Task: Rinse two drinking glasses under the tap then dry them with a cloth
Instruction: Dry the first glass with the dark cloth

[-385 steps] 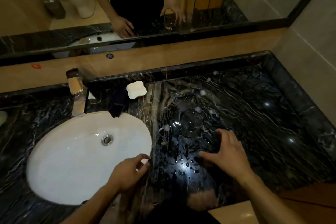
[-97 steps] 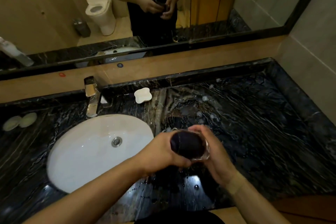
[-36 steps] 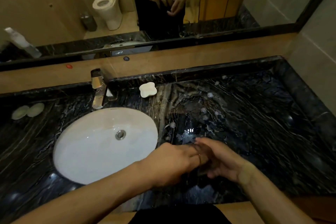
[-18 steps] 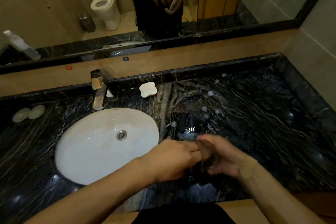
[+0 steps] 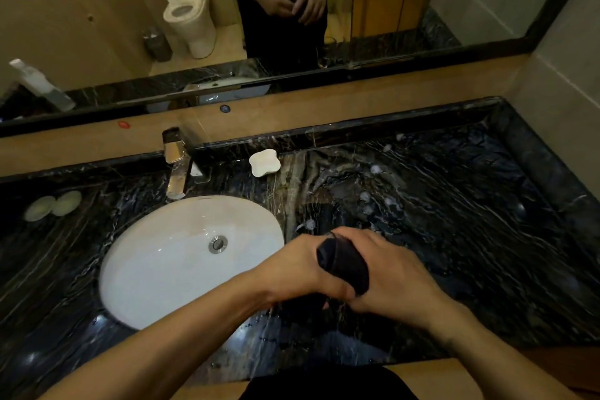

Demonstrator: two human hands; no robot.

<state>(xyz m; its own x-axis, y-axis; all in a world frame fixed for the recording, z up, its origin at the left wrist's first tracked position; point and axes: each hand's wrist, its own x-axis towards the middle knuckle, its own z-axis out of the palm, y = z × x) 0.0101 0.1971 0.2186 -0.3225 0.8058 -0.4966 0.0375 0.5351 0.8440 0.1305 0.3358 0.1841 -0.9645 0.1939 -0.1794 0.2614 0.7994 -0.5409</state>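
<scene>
Gripping a dark cloth [image 5: 344, 265] together, both hands [image 5: 350, 273] hover over wet black marble counter [image 5: 454, 221] beside white basin [image 5: 162, 263].

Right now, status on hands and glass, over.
Left hand and right hand both gripping dark cloth over counter, right of sink. Glass hidden in grip. Nothing in the way.

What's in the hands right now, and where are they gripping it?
Both hands hold a dark cloth bunched between them over the counter: the left hand grips its left end, the right hand wraps its right side. Whether a glass sits inside cannot be told.
</scene>
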